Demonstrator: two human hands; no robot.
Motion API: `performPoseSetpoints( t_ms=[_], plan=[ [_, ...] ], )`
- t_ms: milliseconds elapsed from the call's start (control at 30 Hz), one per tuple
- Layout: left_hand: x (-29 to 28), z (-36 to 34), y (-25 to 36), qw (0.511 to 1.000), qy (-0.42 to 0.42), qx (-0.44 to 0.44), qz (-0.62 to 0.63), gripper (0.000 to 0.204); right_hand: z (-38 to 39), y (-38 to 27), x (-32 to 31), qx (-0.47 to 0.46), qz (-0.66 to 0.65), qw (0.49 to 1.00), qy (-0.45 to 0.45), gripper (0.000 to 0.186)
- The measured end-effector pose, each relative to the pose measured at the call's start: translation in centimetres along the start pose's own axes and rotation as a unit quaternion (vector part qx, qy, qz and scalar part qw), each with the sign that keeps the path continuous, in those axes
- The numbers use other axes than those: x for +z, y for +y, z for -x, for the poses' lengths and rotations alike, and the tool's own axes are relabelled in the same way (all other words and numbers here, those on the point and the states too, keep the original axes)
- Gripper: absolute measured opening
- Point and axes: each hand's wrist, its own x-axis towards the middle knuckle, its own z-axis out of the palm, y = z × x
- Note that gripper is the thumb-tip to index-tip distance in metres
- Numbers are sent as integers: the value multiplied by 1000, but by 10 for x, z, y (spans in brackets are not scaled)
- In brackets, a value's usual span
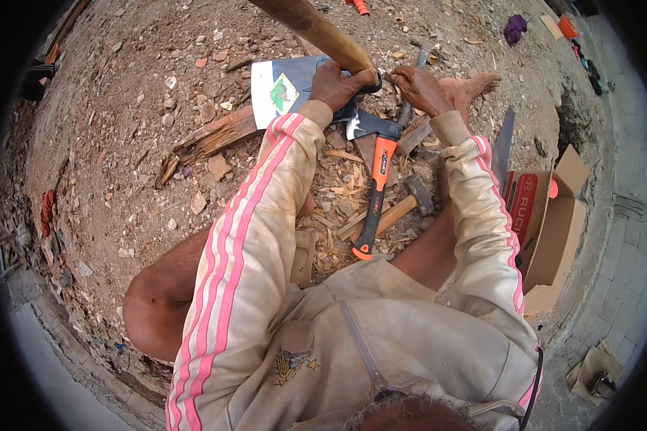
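My left hand (335, 87) is closed around the hoe where its wooden handle (316, 32) meets the head. The hoe's blue and white blade (277, 90), with a green and yellow label, extends to the left of that hand. My right hand (418, 89) is pinched just right of the handle's end; whatever its fingers hold is too small to make out. Beneath it lies a hammer (422, 54) with a grey handle, partly hidden. A hatchet (377, 179) with an orange and black handle lies between my legs, its head near the hoe.
Behind the hatchet lies a wooden-handled hammer (399, 210) among wood chips (341, 176). A split timber piece (208, 142) lies left. On the right are a saw blade (505, 144) and an open cardboard box (553, 241). Stony soil (144, 108) surrounds my bare foot (471, 90).
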Motion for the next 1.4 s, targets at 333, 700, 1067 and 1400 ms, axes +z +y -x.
performPoseSetpoints(
  t_ms=[333, 700, 1067, 1400],
  plan=[
    [2, -5, -6, 998, -3, 27, -52, 64, -25, -3, 0, 11, 49, 999, 0, 28],
    [-1, -17, -18, 995, -51, 64, 51, 54, 124, 60, 4, 182, -30, 965, -187, 32],
    [18, -3, -14, 995, 8, 37, 97, 39, 87, 65, 42, 115, 75, 989, 60, 31],
    [23, 0, -5, 994, 33, 56, 88, 38, 50, 72, 64, 248, 77, 965, 31, 54]
  ],
)
